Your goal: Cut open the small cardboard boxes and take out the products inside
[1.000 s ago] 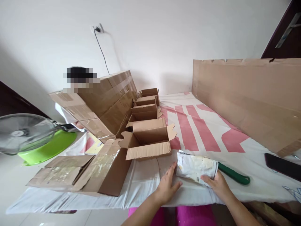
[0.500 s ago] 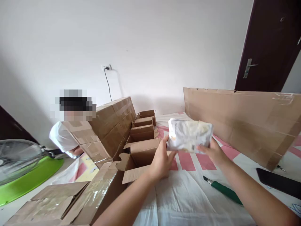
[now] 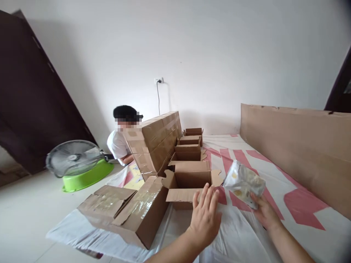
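Note:
My right hand (image 3: 264,212) grips the lower right corner of a white plastic packet (image 3: 244,184) with yellowish spots, held tilted above the cloth. My left hand (image 3: 206,215) is off the packet, its fingers stretched out close to the front flap of an open cardboard box (image 3: 192,177). Whether the fingertips touch that flap I cannot tell. The box's flaps stand folded outward. Behind it, several more open boxes (image 3: 189,153) run in a row toward the wall. A taped, closed box (image 3: 145,208) lies at its near left.
Stacked taped cartons (image 3: 159,142) stand left of the row, with a person in a white shirt (image 3: 116,146) behind them. A fan (image 3: 76,159) on a green base is on the floor at left. A tall cardboard panel (image 3: 296,149) borders the right side.
The view has swung left. My left hand has let go of the packet and moved to the open box, fingers spread. The packet, now only in my right hand, has tilted and lowered.

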A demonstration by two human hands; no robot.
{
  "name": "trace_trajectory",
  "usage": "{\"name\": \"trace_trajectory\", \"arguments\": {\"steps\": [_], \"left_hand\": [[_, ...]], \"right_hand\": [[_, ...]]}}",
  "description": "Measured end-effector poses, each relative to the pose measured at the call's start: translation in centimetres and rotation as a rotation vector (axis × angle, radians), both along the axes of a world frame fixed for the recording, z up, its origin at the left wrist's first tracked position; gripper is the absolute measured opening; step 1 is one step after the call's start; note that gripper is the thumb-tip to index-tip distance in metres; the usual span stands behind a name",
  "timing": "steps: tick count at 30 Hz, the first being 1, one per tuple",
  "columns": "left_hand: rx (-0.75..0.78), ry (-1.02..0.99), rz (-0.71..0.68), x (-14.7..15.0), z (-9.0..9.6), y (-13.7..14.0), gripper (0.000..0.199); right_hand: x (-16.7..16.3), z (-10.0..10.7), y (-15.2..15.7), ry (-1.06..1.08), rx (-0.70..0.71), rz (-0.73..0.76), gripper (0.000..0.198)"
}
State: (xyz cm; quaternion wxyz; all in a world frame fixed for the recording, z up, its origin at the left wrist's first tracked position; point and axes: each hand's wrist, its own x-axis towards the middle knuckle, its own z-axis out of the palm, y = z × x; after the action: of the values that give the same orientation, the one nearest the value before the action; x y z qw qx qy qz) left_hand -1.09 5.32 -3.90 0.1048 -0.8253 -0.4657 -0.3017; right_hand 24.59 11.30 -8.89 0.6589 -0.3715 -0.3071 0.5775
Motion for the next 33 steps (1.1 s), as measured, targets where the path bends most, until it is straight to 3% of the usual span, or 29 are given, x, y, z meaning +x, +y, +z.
{"name": "trace_trajectory", "arguments": {"steps": [3,6,15,19,21,23,24,26,29,33], "left_hand": [[-0.047,0.106,0.197,-1.8,-0.7,1.4,0.068],[-0.083,0.206,0.254,-3.4,-0.2,3.3,0.058],[-0.159,0.278,0.327,-7.5,2.1,5.2,0.055],[0.094,0.173,0.346,-7.1,-0.2,2.6,0.058],[0.23,0.097,0.22,-6.5,-2.7,0.4,0.045],[0.162,0.095,0.043,-6.0,-5.5,-1.3,0.035],[0.071,0.09,0.019,-5.9,-6.6,-1.6,0.033],[-0.159,0.063,0.144,-5.7,-8.1,-1.1,0.041],[-0.443,0.019,0.428,-5.7,-8.3,1.7,0.056],[-0.515,0.011,0.504,-5.2,-7.1,4.9,0.053]], "right_hand": [[-1.0,-3.4,0.1,0.083,-0.103,-0.057,0.044],[-1.7,-5.1,0.1,0.118,-0.142,-0.039,0.043],[-1.9,-5.5,-0.4,0.14,-0.149,-0.005,0.059],[-2.3,-5.7,-0.5,0.106,-0.147,-0.007,0.063],[-2.4,-5.9,-0.5,0.071,-0.163,-0.016,0.063],[-2.4,-5.9,-0.5,0.044,-0.178,-0.033,0.063],[-2.4,-5.9,-0.5,0.038,-0.182,-0.037,0.064],[-2.5,-5.8,-0.5,0.037,-0.184,-0.046,0.066],[-2.5,-5.5,-0.5,0.032,-0.181,-0.046,0.067],[-2.7,-5.3,-0.5,0.039,-0.178,-0.018,0.07]]}}
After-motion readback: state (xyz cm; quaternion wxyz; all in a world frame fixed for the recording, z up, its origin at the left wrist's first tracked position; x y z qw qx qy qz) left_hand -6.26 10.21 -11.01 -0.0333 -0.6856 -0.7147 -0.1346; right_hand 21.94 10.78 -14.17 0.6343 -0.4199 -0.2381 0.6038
